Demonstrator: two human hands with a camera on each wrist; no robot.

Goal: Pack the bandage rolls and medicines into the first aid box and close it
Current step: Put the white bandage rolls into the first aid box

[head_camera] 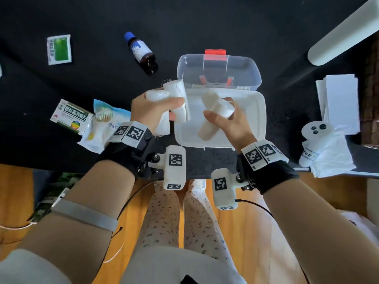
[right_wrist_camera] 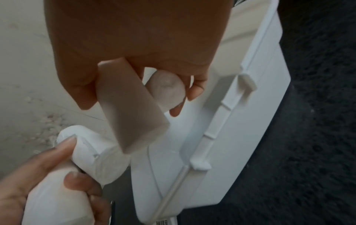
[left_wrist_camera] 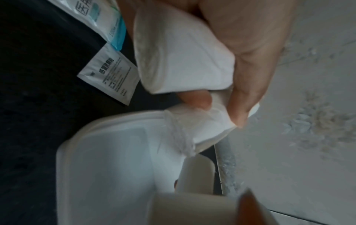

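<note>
The first aid box (head_camera: 252, 119) lies open on the black table, a white base with a clear lid (head_camera: 242, 68) and red latch standing behind it. My left hand (head_camera: 174, 108) grips several white bandage rolls (head_camera: 176, 93) at the box's left rim. My right hand (head_camera: 220, 111) holds two cream bandage rolls (head_camera: 217, 105) over the base, one slanting down past the thumb (right_wrist_camera: 131, 109). A brown bottle with a blue cap (head_camera: 141, 53), a green sachet (head_camera: 59, 49), a medicine carton (head_camera: 70, 116) and a swab packet (head_camera: 104, 124) lie to the left.
A white tube (head_camera: 344, 31) crosses the far right corner. White paper sheets (head_camera: 338, 99) and a white wrapped controller (head_camera: 315, 132) sit at the right. The table's front edge runs just below the box, with wooden floor beyond.
</note>
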